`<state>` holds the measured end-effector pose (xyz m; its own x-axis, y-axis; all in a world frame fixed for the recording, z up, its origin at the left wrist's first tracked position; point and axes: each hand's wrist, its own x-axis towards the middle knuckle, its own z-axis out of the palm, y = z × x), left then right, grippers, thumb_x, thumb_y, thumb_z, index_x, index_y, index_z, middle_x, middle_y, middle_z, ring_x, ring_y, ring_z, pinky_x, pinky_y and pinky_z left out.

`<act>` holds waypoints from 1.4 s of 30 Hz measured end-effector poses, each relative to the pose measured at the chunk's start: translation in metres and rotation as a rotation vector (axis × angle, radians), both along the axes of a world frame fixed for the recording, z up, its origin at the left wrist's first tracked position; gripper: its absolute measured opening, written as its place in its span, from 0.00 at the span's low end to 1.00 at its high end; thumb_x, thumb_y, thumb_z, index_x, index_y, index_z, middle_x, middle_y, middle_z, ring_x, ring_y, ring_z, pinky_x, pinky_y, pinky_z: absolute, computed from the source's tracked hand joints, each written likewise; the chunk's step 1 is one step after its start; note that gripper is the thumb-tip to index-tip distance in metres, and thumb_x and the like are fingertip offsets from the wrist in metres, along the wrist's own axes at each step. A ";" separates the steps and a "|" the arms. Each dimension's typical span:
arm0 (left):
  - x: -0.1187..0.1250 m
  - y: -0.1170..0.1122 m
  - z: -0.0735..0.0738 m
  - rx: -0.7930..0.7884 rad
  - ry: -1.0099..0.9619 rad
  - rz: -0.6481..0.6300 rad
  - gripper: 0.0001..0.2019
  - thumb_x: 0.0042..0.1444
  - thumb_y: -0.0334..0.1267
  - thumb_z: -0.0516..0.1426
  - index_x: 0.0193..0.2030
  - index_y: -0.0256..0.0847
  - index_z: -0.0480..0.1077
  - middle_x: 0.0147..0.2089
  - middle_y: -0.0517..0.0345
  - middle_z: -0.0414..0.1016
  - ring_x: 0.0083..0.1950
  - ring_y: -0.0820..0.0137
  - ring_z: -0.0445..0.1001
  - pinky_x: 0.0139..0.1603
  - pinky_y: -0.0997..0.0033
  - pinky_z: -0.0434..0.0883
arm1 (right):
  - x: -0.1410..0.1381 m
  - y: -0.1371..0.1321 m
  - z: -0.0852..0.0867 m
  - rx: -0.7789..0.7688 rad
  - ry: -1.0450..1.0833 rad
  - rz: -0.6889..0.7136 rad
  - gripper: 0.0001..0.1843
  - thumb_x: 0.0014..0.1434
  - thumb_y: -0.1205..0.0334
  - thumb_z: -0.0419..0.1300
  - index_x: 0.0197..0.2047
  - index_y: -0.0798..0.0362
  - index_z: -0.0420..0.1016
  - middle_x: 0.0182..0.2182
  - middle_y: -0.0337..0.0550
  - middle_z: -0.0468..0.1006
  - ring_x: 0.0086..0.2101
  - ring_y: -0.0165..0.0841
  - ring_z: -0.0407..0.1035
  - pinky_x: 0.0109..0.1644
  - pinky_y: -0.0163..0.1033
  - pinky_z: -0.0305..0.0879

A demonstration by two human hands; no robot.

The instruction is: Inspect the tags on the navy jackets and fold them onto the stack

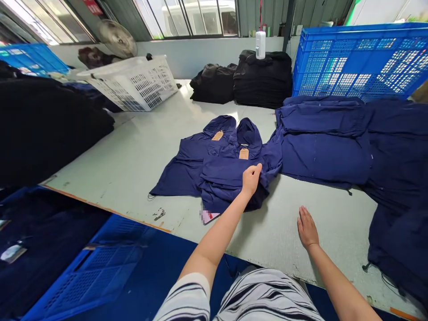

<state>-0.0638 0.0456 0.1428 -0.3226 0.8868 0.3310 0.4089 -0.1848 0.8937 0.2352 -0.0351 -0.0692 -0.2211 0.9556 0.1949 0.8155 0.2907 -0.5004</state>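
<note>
Two navy hoodies lying on the tabletop, two kraft tags showing, left hand gripping one hoodie, right hand lying open, empty

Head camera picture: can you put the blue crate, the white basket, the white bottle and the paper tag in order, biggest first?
1. Blue plastic crate
2. White plastic basket
3. White bottle and paper tag: both look small and close in size, so I can't rank them.
</note>
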 end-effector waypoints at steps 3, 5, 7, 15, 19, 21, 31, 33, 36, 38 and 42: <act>-0.013 0.001 -0.033 -0.298 0.381 0.035 0.20 0.59 0.53 0.55 0.24 0.40 0.67 0.28 0.58 0.65 0.38 0.67 0.68 0.46 0.68 0.66 | 0.001 0.000 0.000 0.001 0.066 -0.044 0.31 0.68 0.53 0.37 0.71 0.54 0.51 0.66 0.52 0.60 0.66 0.39 0.51 0.68 0.54 0.52; -0.017 -0.002 -0.056 -0.442 0.605 0.003 0.16 0.55 0.52 0.60 0.40 0.42 0.73 0.44 0.50 0.72 0.52 0.60 0.68 0.57 0.60 0.64 | 0.001 0.000 0.001 -0.007 0.081 -0.046 0.31 0.68 0.53 0.38 0.71 0.53 0.52 0.66 0.51 0.60 0.66 0.39 0.52 0.68 0.55 0.52; -0.015 -0.008 -0.077 -0.576 0.750 -0.094 0.31 0.49 0.53 0.64 0.58 0.45 0.66 0.63 0.43 0.63 0.66 0.50 0.57 0.64 0.45 0.57 | 0.000 0.000 0.002 -0.012 0.084 -0.043 0.30 0.68 0.54 0.39 0.70 0.54 0.53 0.65 0.52 0.61 0.65 0.40 0.53 0.68 0.55 0.52; 0.014 -0.030 -0.114 -0.633 0.865 -0.222 0.14 0.60 0.32 0.54 0.52 0.47 0.67 0.56 0.51 0.67 0.63 0.56 0.60 0.67 0.31 0.45 | 0.000 0.001 0.003 -0.045 0.118 -0.048 0.30 0.67 0.52 0.40 0.68 0.56 0.58 0.65 0.53 0.63 0.65 0.39 0.54 0.69 0.54 0.51; 0.024 -0.023 -0.084 -0.541 0.826 -0.152 0.17 0.59 0.25 0.48 0.48 0.47 0.69 0.49 0.53 0.71 0.54 0.61 0.65 0.65 0.43 0.55 | 0.002 0.006 0.005 -0.101 0.278 -0.089 0.31 0.66 0.46 0.42 0.64 0.55 0.65 0.62 0.54 0.68 0.63 0.41 0.58 0.68 0.55 0.52; 0.032 -0.017 -0.060 -0.429 0.790 -0.145 0.16 0.59 0.25 0.47 0.46 0.46 0.71 0.48 0.52 0.71 0.53 0.62 0.65 0.62 0.51 0.61 | 0.008 0.014 0.010 -0.170 0.448 -0.121 0.33 0.65 0.42 0.43 0.60 0.55 0.70 0.59 0.55 0.71 0.60 0.42 0.62 0.67 0.55 0.54; 0.148 -0.092 -0.016 0.160 0.708 -0.757 0.12 0.63 0.38 0.50 0.46 0.46 0.74 0.46 0.54 0.74 0.52 0.66 0.69 0.71 0.53 0.50 | 0.137 0.050 0.050 -0.651 0.959 -0.339 0.37 0.65 0.38 0.37 0.49 0.57 0.75 0.45 0.63 0.80 0.43 0.45 0.77 0.48 0.53 0.73; 0.158 -0.110 -0.029 0.139 0.699 -0.924 0.13 0.62 0.46 0.53 0.49 0.47 0.73 0.49 0.52 0.74 0.55 0.65 0.69 0.71 0.54 0.52 | 0.159 0.053 0.060 -0.652 0.960 -0.374 0.37 0.65 0.39 0.35 0.51 0.57 0.75 0.46 0.63 0.79 0.43 0.45 0.77 0.46 0.52 0.73; 0.151 -0.113 -0.052 -0.047 0.695 -0.806 0.19 0.62 0.49 0.53 0.57 0.48 0.70 0.58 0.49 0.70 0.64 0.62 0.64 0.71 0.50 0.49 | 0.172 0.062 0.076 -0.568 0.842 -0.390 0.36 0.65 0.40 0.36 0.56 0.55 0.72 0.52 0.60 0.77 0.48 0.43 0.75 0.49 0.51 0.72; 0.140 -0.106 -0.070 -0.250 0.739 -0.569 0.24 0.62 0.50 0.54 0.64 0.48 0.64 0.66 0.46 0.62 0.70 0.56 0.55 0.71 0.42 0.47 | 0.166 0.069 0.085 -0.427 0.644 -0.396 0.33 0.64 0.41 0.42 0.59 0.55 0.70 0.56 0.59 0.73 0.54 0.43 0.69 0.56 0.50 0.67; 0.123 -0.096 -0.106 -0.644 0.861 -0.301 0.38 0.56 0.57 0.57 0.71 0.50 0.53 0.75 0.40 0.44 0.74 0.40 0.39 0.65 0.29 0.46 | 0.127 0.073 0.092 -0.233 0.182 -0.361 0.36 0.61 0.46 0.51 0.66 0.60 0.60 0.64 0.60 0.62 0.64 0.44 0.54 0.66 0.46 0.52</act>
